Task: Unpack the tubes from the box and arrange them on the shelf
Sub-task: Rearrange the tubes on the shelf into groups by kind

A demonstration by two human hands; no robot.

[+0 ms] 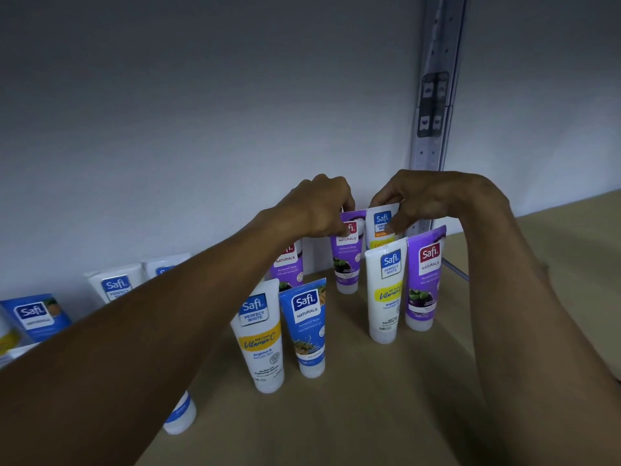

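Just left of the metal post (435, 95), 2 tubes stand upright at the back of the shelf (369, 405). The left hand (319, 210) pinches the flat top of the purple tube (347, 260), "Safi Naturals". The right hand (433, 203) pinches the white tube (381, 227) beside it, "Safi Perfect White". Each tube lies straight below its fingers.

Dim light; plain grey-white back wall (201, 112), perforated metal upright (437, 95) at rt, beige shelf (386, 398) below.

Bare left hand (314, 210); bare right hand (433, 200)
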